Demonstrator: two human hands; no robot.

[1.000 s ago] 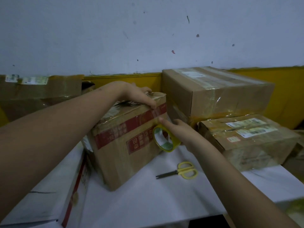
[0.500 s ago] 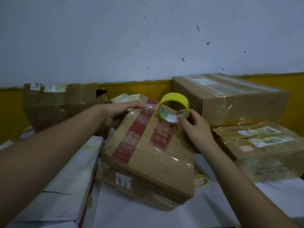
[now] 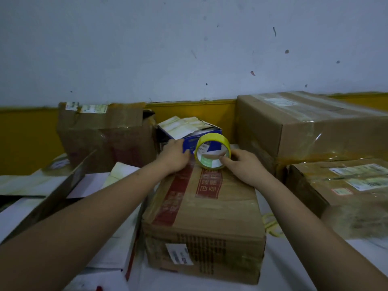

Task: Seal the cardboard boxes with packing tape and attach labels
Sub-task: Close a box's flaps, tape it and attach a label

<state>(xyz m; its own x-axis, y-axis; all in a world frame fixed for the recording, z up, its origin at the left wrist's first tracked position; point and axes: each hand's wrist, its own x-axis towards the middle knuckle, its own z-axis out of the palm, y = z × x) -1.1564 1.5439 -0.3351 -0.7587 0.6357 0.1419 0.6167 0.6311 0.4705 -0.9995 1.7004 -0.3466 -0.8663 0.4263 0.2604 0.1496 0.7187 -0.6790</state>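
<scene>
Fingers point(image 3: 225, 160): right ones closed on the tape roll point(image 3: 212, 153), one tip hooked inside the core, the rest behind it.
Right hand point(image 3: 244, 165): holds roll upright on edge at the far end of the box point(image 3: 204, 208) top, touching it.
Left hand point(image 3: 175, 155): laid flat, fingers together and extended, pressing the far left edge of box top; grips nothing.
Box: lies flat on the white table point(image 3: 294, 267), top up, red printed strips running away from the camera, small white label point(image 3: 179, 254) on the near side.
Change: half a second ago box stood tilted on an edge, roll lifted above its far corner; now box level, roll down on the top; a second ago roll sat lower, against the box side.
Scissors point(image 3: 271, 224): fully seen a second ago; now only yellow handles show right of box, blades hidden.
Blue box point(image 3: 201, 140): behind hands, open, pale labels on top; front partly covered by roll and left hand.
Stacked boxes point(image 3: 315, 131): right, taped, cut by frame edge.
Tape end: clear film on box too faint to trace.
</scene>
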